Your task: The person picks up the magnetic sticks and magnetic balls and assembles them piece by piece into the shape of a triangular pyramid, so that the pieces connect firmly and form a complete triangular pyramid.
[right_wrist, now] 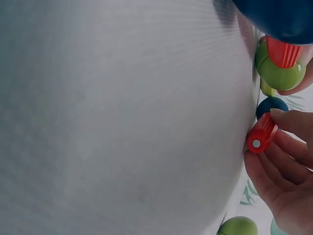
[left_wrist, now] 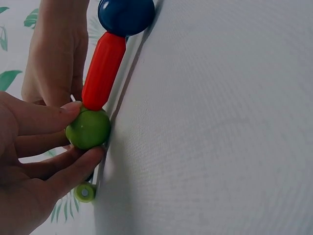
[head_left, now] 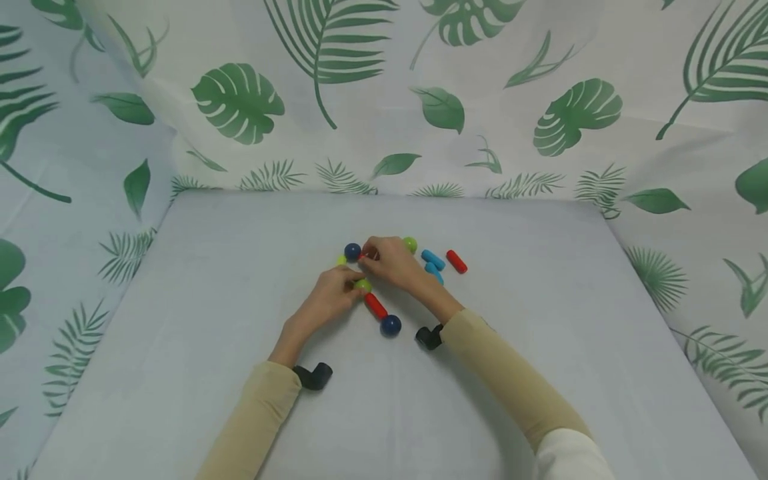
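My left hand pinches a green ball between thumb and fingers. A red rod joins that ball to a dark blue ball at the near end. With its thumb and fingers, my right hand grips another red rod, whose magnet-like silver end faces the right wrist camera. The far end of this rod meets a second dark blue ball. A yellow-green rod lies beside that ball, partly hidden behind the left hand.
Right of the right hand lie two light blue rods and a loose red rod. Another green ball sits just behind that hand. Leaf-printed cloth surrounds the white tabletop. Black wrist devices project beside both sleeves.
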### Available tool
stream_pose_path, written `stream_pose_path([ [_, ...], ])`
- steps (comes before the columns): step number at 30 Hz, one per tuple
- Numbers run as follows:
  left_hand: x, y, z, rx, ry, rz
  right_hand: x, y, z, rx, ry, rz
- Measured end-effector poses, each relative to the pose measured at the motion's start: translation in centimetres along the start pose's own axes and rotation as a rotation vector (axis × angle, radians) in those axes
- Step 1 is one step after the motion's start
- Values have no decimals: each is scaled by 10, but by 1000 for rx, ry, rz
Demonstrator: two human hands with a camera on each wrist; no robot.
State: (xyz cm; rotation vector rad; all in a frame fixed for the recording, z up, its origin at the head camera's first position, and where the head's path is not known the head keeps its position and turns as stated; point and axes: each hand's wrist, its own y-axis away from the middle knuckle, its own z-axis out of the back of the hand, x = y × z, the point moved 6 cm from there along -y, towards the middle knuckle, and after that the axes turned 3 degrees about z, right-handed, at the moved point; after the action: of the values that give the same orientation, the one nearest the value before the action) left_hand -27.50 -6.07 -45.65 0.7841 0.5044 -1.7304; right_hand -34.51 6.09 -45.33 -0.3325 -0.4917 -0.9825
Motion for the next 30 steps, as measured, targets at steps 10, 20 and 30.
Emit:
stream_pose_path([
  [10,-2,0,-3,7,2,11,2,2,4,-16,15,51],
  [20,-1,2,-5,13,9,2,-3,9,3,50,58,3],
  [30,2,0,-2,2,17,13,-7,24,12,67,49,68],
])
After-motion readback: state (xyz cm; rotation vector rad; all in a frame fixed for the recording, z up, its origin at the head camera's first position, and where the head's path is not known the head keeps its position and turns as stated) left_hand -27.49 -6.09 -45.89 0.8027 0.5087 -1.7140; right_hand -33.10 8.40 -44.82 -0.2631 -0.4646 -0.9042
